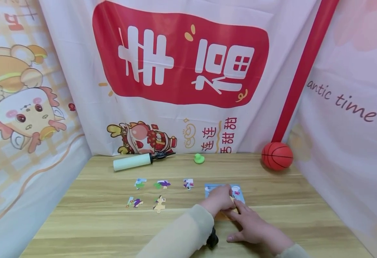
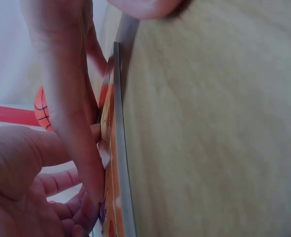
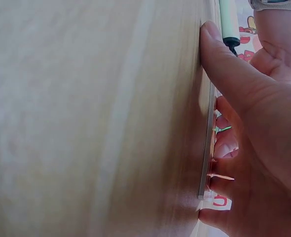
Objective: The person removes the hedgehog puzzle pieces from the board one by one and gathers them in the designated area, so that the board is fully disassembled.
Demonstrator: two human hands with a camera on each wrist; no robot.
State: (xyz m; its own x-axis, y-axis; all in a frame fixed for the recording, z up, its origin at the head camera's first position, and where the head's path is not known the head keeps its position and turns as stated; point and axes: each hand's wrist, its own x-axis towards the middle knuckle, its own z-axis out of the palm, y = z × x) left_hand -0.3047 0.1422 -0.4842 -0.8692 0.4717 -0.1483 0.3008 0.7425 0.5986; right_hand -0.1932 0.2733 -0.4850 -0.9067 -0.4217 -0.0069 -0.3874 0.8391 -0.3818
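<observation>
Fingers of my right hand [image 1: 251,224] are spread and fairly straight, resting on the near right part of one puzzle board [image 1: 239,194], with the thumb set apart, off the board. My left hand [image 1: 220,197] bends down over the middle; whether its fingers pinch a piece I cannot tell. The board lies flat on the counter [image 1: 104,224] beneath both hands, partly covered, blue along its far side. Left of it I count five loose puzzle pieces [image 1: 159,205]: three in the far row, two in the near. Behind those stand one green duck [image 1: 199,158] and one pale pump [image 1: 132,162]; far right, one red basketball [image 1: 277,156].
</observation>
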